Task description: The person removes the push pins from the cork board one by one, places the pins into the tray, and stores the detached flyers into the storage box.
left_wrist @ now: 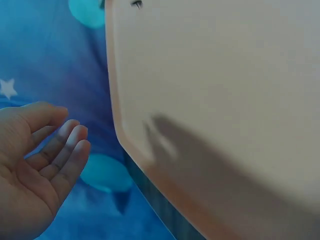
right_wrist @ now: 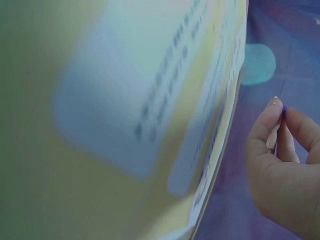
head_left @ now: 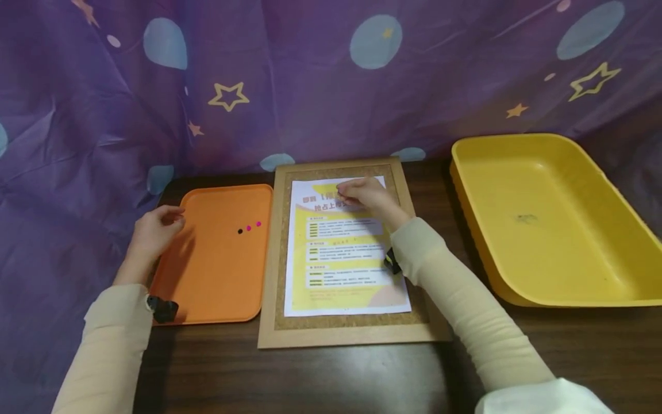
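Note:
My right hand (head_left: 367,194) is over the upper part of a printed paper sheet (head_left: 336,299), which lies on a framed cork board (head_left: 351,321). Between its thumb and forefinger it pinches a small blue-purple pushpin (right_wrist: 284,111), of which only a bit shows in the right wrist view. Over the left edge of an orange tray (head_left: 217,287), my left hand (head_left: 155,233) holds nothing, its fingers loosely bent. On that tray lie a black pushpin (head_left: 240,231) and two pink pushpins, one nearer the black one (head_left: 249,228) and one farther right (head_left: 258,223).
A large yellow bin (head_left: 569,230) stands right of the cork board on the dark wooden table (head_left: 351,379). Behind everything hangs a purple curtain (head_left: 320,103) with stars and dots. Tray and board lie side by side, close together.

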Demonstrator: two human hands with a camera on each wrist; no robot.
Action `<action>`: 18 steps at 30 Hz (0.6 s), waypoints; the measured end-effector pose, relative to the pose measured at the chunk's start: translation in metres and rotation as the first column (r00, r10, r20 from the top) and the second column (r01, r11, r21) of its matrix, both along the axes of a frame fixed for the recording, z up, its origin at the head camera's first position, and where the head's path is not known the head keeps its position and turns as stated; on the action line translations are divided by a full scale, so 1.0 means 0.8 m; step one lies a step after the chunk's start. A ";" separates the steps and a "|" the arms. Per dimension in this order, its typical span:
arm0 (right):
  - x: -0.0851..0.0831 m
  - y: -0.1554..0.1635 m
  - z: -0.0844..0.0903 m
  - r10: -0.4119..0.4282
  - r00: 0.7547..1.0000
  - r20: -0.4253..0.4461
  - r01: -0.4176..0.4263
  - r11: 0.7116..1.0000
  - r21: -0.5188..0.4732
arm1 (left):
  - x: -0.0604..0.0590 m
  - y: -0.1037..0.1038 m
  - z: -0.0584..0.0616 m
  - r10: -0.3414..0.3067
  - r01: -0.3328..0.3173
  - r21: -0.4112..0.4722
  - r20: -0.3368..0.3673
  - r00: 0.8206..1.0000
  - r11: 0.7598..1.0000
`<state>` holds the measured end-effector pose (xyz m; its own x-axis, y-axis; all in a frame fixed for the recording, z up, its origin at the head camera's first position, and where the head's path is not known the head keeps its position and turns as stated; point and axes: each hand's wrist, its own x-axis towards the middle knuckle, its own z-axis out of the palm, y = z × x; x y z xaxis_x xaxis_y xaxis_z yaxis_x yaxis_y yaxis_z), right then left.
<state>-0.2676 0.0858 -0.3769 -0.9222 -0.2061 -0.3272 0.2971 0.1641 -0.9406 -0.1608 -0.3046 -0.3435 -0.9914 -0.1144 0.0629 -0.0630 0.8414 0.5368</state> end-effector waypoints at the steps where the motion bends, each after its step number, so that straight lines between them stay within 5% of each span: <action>1: 0.001 -0.003 -0.001 0.004 1.000 0.008 -0.004 1.000 0.004 | 0.001 -0.004 -0.002 0.012 -0.012 -0.001 0.010 1.000 1.000; 9: 0.014 -0.025 -0.005 0.050 0.998 0.043 -0.049 0.998 -0.027 | 0.006 -0.032 -0.022 0.060 -0.060 -0.006 0.050 0.997 0.998; 18: 0.026 -0.044 -0.004 0.110 0.993 0.043 -0.108 0.993 -0.049 | 0.011 -0.056 -0.039 0.045 -0.056 0.064 0.159 0.986 0.996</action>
